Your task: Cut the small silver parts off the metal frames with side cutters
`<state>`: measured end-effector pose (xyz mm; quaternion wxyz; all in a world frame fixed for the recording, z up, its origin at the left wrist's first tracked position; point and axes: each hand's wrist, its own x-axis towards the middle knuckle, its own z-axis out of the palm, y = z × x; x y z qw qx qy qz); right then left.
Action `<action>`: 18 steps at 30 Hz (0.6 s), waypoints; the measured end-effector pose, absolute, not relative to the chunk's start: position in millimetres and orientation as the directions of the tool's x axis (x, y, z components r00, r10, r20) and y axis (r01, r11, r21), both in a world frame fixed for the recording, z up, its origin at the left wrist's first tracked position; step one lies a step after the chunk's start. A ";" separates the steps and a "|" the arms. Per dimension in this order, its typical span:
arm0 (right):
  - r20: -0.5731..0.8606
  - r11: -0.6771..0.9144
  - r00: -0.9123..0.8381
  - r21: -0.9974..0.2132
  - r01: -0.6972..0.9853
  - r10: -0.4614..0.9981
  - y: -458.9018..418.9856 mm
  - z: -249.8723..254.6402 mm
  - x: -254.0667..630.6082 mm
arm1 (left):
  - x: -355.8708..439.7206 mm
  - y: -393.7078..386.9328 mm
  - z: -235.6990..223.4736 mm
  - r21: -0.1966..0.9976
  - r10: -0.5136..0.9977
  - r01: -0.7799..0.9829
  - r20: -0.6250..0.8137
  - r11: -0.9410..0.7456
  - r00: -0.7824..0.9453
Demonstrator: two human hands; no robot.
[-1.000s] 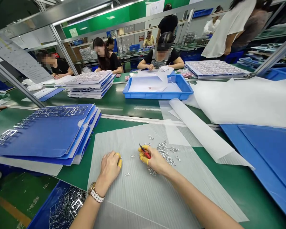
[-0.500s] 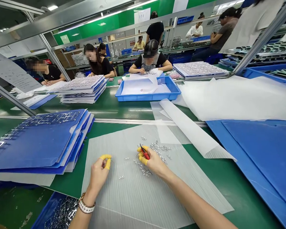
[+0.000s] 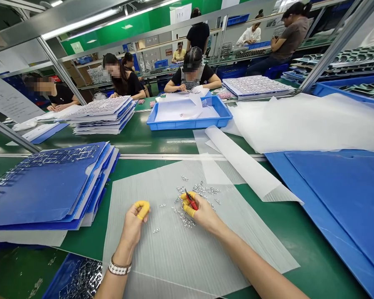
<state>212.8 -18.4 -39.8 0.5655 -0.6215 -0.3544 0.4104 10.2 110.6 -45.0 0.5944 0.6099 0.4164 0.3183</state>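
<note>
- Since the earlier frame, the left hand has turned inward and drawn its fingers tighter, and the whole view has slid slightly; the right hand stays over the scatter of silver parts.
- The left fingers, capped in yellow finger cots, are curled closed. Nothing shows between them, though a tiny piece could be hidden.
- The right fingers, also capped, are clenched around red-handled snips, with the tips pointing forward and down.
- The silver parts lie loose on a ribbed grey plastic sheet, mostly under and ahead of the right hand, with one stray piece nearer the left hand.
- The sheet sits on the green worktop; stacked blue folders lie to the left, and a blue bin of metal frames sits near the left forearm.
- Short, low work with the snips looks best here: tips close to the sheet, wrists steady, and the cots on. That should keep small pieces from scattering toward the sheet's edges.
</note>
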 end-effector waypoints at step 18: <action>-0.022 -0.117 0.395 -0.969 0.217 0.918 -16.7 -35.3 197.6 | 31.9 100.9 -40.7 0.989 0.907 0.146 -0.059 -0.003 0.418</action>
